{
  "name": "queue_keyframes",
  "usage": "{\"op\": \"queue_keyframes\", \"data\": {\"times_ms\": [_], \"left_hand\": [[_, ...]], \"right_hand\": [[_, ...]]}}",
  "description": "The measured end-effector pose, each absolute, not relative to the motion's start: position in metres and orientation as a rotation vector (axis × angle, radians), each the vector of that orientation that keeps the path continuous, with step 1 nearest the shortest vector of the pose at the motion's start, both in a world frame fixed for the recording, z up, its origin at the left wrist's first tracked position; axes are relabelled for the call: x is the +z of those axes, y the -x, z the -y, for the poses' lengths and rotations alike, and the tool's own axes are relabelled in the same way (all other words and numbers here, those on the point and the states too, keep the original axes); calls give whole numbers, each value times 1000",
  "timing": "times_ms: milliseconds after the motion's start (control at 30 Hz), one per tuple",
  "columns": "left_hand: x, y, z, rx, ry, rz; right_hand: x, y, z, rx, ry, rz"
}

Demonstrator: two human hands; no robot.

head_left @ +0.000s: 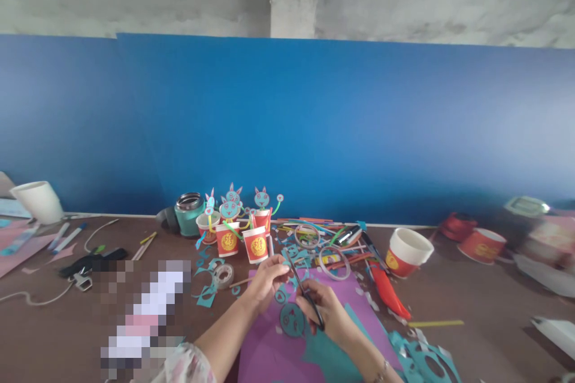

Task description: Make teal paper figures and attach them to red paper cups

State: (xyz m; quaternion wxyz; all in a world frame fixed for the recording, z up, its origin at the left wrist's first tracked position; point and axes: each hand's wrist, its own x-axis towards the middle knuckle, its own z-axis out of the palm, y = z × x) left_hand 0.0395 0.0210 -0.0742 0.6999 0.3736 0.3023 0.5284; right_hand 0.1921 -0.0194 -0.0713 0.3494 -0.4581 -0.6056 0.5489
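Observation:
My right hand point(321, 305) grips a pair of dark-handled scissors point(300, 281), blades pointing up and away from me. My left hand point(271, 278) is closed in a pinch beside the blade tips, on what looks like a small piece of paper point(286, 263), mostly hidden by the fingers. Below the hands, a round teal paper face point(291, 319) lies on a purple sheet point(265, 353). A small teal disc with a heart point(280, 295) lies between my wrists. Teal paper point(330, 353) is partly under my right forearm.
Several red-and-white paper cups point(227, 239) with teal animal faces stand ahead, near a teal thermos point(189, 215). A tape roll point(223, 276) sits left of the sheet. Coloured sticks and pens point(309, 230) crowd the back. Stacked cups point(406, 251) and teal scraps point(424, 359) are at right.

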Motion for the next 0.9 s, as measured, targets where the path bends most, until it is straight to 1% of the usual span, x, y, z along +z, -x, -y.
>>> {"op": "queue_keyframes", "data": {"times_ms": [167,367,467,600,733,833,900], "left_hand": [[-64,-32,-21,1070,-1145,-922],[-58,-7,-9,946,-1513,-1188],[-57,6,1,826,-1793,-1397],[-58,14,11,635,-2115,-1517],[-66,12,16,524,-2395,-1702],[-70,5,18,507,-2495,-1814],[-70,0,20,576,-2515,-1778]], "right_hand": [[-72,-192,16,1355,1203,1492],[-78,-194,11,1313,1187,1530],[-79,-194,12,1310,1190,1536],[-79,-196,14,1325,1200,1525],[-84,-199,11,1319,1190,1510],[-92,-199,8,1272,1184,1482],[-97,-198,7,1241,1184,1463]]}}
